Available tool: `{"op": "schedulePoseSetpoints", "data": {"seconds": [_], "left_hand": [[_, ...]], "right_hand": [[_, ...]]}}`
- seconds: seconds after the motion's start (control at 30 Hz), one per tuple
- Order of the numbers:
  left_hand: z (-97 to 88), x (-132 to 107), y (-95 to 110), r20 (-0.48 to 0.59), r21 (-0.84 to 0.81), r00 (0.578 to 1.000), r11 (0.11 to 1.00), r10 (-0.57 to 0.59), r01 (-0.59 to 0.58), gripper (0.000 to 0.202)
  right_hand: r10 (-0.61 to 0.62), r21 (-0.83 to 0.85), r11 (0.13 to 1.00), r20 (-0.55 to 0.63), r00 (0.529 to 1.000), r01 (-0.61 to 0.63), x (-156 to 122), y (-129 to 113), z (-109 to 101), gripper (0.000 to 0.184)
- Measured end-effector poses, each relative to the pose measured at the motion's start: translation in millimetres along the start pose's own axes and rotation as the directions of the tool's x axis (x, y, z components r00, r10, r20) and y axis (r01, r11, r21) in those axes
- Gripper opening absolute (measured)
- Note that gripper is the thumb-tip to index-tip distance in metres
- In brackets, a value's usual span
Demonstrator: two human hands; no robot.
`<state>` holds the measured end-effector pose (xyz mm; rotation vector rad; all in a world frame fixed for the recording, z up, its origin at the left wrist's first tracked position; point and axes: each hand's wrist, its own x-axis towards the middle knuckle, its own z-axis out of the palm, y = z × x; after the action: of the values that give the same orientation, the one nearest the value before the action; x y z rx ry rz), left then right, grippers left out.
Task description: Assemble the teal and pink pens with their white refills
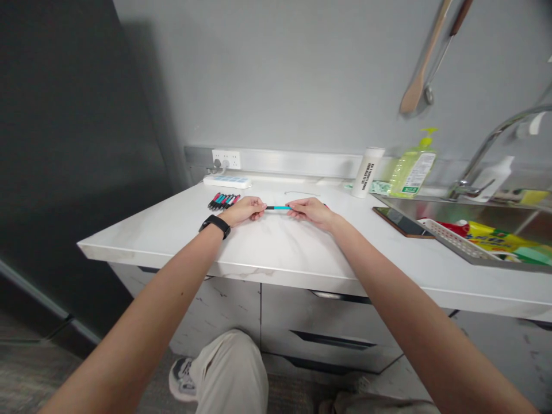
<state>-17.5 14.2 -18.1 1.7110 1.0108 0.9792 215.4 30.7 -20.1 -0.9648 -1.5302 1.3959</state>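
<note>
Both my hands hold one teal and black pen [278, 207] level above the white countertop [276, 247]. My left hand [245, 210], with a black watch on its wrist, pinches the pen's left end. My right hand [311, 211] pinches its right end. Just left of my left hand lies a small row of several pens [223, 200] in teal, pink and black.
A white power strip [227, 181] lies by the wall. A white bottle [366, 172] and a green soap dispenser [414, 165] stand at the back. A dark phone [399, 221] lies beside the steel sink [483, 230], which holds a white rack and packets.
</note>
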Motion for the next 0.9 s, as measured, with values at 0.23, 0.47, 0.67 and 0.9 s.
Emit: {"op": "schedulePoseSetpoints", "data": {"seconds": [0.23, 0.47, 0.67, 0.9], "left_hand": [[1.0, 2, 1, -0.027, -0.055, 0.997, 0.996, -0.07, 0.068, 0.036], [3.3, -1, 3, -0.019, -0.082, 0.998, 0.995, -0.052, 0.051, 0.044], [1.3, 0, 0, 0.002, -0.073, 0.999, 0.996, -0.053, 0.053, 0.038], [-1.0, 5, -6, 0.001, -0.101, 0.999, 0.994, -0.041, 0.041, 0.035]], "right_hand": [[-0.05, -0.016, 0.999, -0.012, 0.999, 0.05, 0, -1, 0, 0.01], [-0.02, -0.049, 0.999, -0.009, 1.0, 0.019, -6, -7, 2, 0.014], [0.109, -0.131, 0.987, 0.132, 0.985, -0.092, -14, -11, 6, 0.015], [0.121, -0.089, 0.99, 0.155, 0.98, -0.108, -12, -8, 4, 0.019]]}}
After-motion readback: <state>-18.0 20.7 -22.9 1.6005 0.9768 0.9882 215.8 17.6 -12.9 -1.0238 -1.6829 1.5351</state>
